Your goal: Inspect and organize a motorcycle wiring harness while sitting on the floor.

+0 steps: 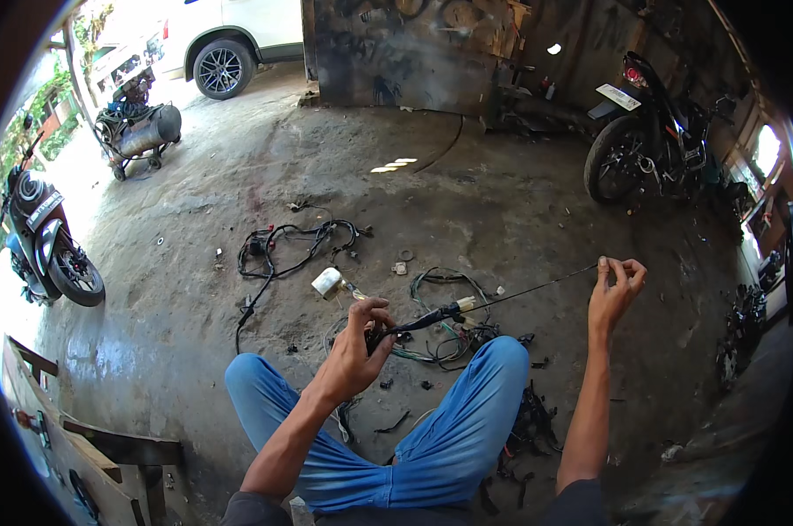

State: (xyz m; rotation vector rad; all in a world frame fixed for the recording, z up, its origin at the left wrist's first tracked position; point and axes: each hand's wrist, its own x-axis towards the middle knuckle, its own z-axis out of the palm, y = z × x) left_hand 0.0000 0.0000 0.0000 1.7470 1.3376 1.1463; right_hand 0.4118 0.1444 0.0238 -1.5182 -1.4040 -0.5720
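My left hand (351, 351) is closed around a black-wrapped wiring harness (425, 322), held above the floor between my knees. Pale connectors (467, 304) show at the harness's right end. Out to the right, my right hand (617, 294) pinches the end of a thin dark strand (537, 287) between thumb and finger. That strand runs taut back to the harness; whether it is wire or twisted tape I cannot tell. Beneath the harness lies a loose coil of greenish wires (453, 274). A white block-shaped part (328, 281) sits just beyond my left hand.
Another black wiring harness (278, 235) lies farther left on the concrete floor. Black scraps (537, 416) are scattered by my right leg. Motorcycles stand at the left (50, 232) and right (646, 140). An air compressor (146, 131) and a white car (230, 44) are behind.
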